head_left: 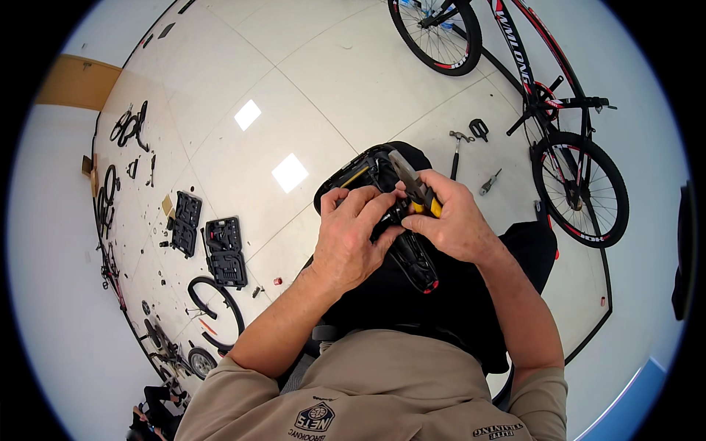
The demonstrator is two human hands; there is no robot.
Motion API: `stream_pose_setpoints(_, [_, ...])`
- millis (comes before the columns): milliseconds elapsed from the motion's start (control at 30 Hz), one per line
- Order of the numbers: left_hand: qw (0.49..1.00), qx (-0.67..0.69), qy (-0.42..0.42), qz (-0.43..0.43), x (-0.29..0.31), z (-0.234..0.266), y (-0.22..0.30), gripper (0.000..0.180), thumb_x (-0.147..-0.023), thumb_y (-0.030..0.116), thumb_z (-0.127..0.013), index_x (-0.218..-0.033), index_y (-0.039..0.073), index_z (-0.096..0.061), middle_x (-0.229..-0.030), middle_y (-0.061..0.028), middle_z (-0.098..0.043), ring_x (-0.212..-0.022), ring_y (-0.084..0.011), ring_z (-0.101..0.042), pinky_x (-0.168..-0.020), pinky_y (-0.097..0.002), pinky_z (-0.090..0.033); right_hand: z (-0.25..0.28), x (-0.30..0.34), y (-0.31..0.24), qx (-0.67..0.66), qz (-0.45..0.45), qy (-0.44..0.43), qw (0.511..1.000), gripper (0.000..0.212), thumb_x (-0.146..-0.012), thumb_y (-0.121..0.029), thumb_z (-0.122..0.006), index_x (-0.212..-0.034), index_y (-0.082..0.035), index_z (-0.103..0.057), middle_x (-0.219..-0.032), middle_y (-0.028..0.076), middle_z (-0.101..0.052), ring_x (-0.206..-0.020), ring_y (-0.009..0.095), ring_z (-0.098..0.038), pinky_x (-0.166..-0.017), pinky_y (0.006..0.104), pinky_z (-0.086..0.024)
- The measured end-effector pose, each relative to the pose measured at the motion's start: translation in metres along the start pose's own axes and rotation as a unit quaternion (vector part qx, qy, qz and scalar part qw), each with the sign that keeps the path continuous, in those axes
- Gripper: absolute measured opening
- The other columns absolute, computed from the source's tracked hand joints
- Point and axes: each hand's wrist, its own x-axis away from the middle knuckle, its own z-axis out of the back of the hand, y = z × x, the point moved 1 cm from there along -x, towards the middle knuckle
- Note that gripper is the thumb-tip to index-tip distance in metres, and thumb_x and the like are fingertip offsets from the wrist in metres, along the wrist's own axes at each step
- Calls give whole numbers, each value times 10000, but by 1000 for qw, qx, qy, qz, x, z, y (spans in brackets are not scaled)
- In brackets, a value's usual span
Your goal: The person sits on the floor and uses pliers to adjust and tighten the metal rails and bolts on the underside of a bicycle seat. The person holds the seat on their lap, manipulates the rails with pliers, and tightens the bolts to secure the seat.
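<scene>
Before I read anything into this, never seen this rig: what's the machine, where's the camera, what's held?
No machine here: these are a person's own bare hands. The single picture comes from a wide fisheye camera on their head, looking down, so straight edges bend near the rim.

The right hand holds pliers with yellow handles. The left hand is on what looks like a black bicycle saddle over the lap; its exact grip is unclear.

On the pale tiled floor lie a hammer, a pedal and an open black tool case. A bicycle is at right.
</scene>
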Motion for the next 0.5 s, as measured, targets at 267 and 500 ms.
stream_pose_setpoints(267, [1000,14,6,1,0,1,-3,482,-760,147,-899,-1206,76,-728,-1105,-102,-697,-1024,-289,-663,-1028,-441,-431,2,-2,3,-88,-36,-4,995,381,-818,40,-751,-1183,19,-643,-1047,62,-709,-903,110,-644,-840,286,-544])
stream_pose_setpoints(500, [1000,10,26,-13,1,-1,-5,427,-755,129,-897,-1139,57,-724,-1100,-117,-703,-1027,-313,-672,-987,-467,-488,1,-2,6,-138,-50,3,989,377,-838,48,-741,-1195,41,-622,-1082,90,-707,-861,121,-658,-792,286,-577])
